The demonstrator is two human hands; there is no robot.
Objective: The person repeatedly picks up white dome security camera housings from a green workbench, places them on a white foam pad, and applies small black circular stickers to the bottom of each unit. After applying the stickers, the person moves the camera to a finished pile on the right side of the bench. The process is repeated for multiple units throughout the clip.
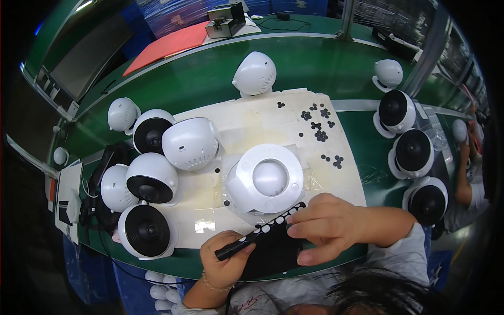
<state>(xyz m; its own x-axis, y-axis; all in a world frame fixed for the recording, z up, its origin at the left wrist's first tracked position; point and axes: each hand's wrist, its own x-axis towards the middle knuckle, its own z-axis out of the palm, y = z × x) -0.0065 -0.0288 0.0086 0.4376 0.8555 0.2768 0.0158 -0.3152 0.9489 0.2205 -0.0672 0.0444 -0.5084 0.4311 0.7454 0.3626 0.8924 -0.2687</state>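
Note:
In my left hand point(228, 260) is a black sheet of round stickers point(270, 254), the fingers closed round its left end. Its upper edge is bent over and shows a row of white round spots. My right hand point(328, 226) is at the sheet's right end, fingertips against the edge, thumb apart lower down; nothing shows in its fingers. Just beyond the sheet, a white camera point(244, 197) lies base up on clear film, its ring-shaped base facing me. Small black round pads point(321, 136) are scattered in clusters on the pale board point(247, 118) to the right.
Several white cameras with black fronts point(148, 229) crowd the board's left side. More cameras point(415, 151) line the right edge, and one camera point(256, 73) stands at the back. A metal box point(221, 27) and a red sheet point(168, 46) lie beyond the green ledge. Another person point(464, 173) is at the far right.

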